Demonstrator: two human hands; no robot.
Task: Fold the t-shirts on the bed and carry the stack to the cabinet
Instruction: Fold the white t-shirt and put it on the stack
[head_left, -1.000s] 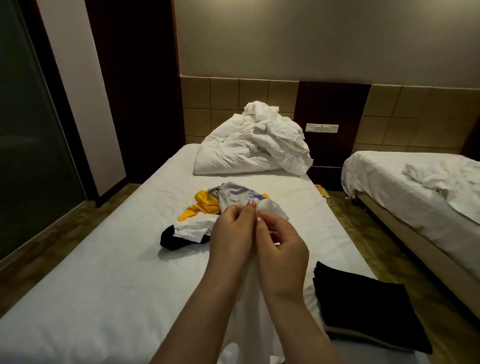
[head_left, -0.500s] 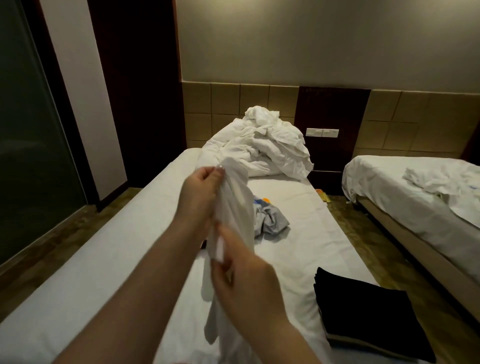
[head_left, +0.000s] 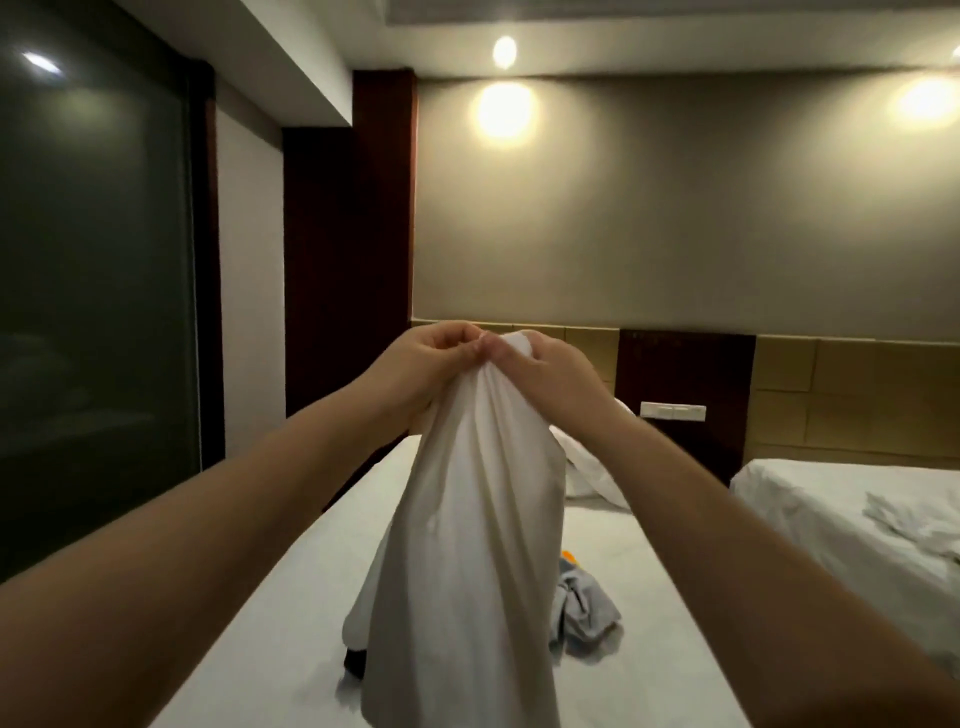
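A white t-shirt (head_left: 467, 545) hangs in front of me above the bed (head_left: 291, 613). My left hand (head_left: 421, 369) and my right hand (head_left: 556, 374) both pinch its bunched top edge, fingertips almost touching. The cloth drapes straight down and hides much of the bed behind it. A crumpled grey t-shirt (head_left: 582, 608) lies on the sheet to the right of the hanging shirt, with a bit of orange cloth (head_left: 570, 557) showing above it. A dark garment (head_left: 356, 662) peeks out at the shirt's lower left.
A heap of white bedding (head_left: 587, 473) sits at the head of the bed. A second bed (head_left: 852, 514) with rumpled sheets stands to the right. A dark glass panel (head_left: 93, 291) fills the left. A wall switch plate (head_left: 672, 411) is on the dark headboard panel.
Both hands have risen and come together at the top of the white shirt, lifting it to hang full length. The view has tilted up, and the folded black stack is out of frame.
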